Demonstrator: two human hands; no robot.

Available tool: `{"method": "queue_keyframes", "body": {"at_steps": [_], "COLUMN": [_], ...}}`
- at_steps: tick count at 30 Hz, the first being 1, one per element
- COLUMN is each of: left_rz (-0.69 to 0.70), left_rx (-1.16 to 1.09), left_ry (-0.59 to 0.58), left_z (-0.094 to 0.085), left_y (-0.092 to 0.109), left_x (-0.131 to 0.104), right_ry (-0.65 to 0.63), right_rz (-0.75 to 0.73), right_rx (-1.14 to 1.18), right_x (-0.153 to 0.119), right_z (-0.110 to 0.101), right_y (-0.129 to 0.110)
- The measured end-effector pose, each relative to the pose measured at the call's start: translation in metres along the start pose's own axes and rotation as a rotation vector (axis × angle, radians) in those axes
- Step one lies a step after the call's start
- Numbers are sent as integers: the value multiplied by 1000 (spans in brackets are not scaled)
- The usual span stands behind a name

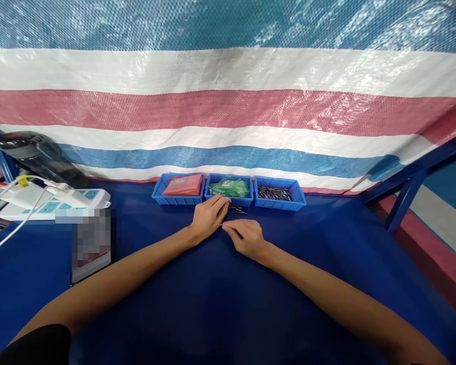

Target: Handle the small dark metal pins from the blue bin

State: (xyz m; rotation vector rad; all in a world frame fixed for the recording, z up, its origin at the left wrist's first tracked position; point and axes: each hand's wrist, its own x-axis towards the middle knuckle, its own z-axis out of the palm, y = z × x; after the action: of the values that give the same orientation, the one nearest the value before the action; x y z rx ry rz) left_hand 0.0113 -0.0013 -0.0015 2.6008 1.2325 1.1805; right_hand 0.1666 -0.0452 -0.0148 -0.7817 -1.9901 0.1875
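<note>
Near the middle of the blue table, my left hand (209, 218) is closed, its fingers pressed together. Opposite it, my right hand (249, 238) is closed in a pinch. Between the two hands shows a thin, pale sliver (219, 224), too small to name; it meets the fingertips of both. Just beyond my hands, several thin metal pieces, like small screws or bits (237, 209), lie loose on the table. Behind them stands a blue bin (229, 202) of crumpled green plastic bags (230, 187), close to my left fingers.
Flanking the middle bin are a left bin (178, 201) with flat pink-red bags (183, 185) and a right bin (281, 205) of dark metal pieces (275, 193). At left are a power strip (99, 196) with cables, a phone-like device (93, 268) and a dark bottle (41, 154). Striped sheeting hangs behind.
</note>
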Motion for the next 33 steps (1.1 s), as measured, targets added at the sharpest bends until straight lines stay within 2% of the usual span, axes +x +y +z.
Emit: {"method": "queue_keyframes", "body": {"at_steps": [4, 8, 17, 27, 33], "left_rz": [13, 35, 54, 58, 92], "left_rx": [-48, -129, -250, -295, -298], "left_ry": [-12, -4, 54, 128, 170], "left_z": [-1, -1, -5, -9, -11], "left_y": [0, -2, -1, 0, 0], "left_x": [-1, -2, 0, -2, -3], "right_ry": [176, 234, 211, 123, 46], "right_rz": [364, 504, 531, 472, 474], "right_rx": [130, 260, 284, 298, 213], "right_x": [9, 12, 13, 15, 17], "right_z": [-6, -8, -10, -10, -10], "right_y": [1, 5, 4, 4, 4]}}
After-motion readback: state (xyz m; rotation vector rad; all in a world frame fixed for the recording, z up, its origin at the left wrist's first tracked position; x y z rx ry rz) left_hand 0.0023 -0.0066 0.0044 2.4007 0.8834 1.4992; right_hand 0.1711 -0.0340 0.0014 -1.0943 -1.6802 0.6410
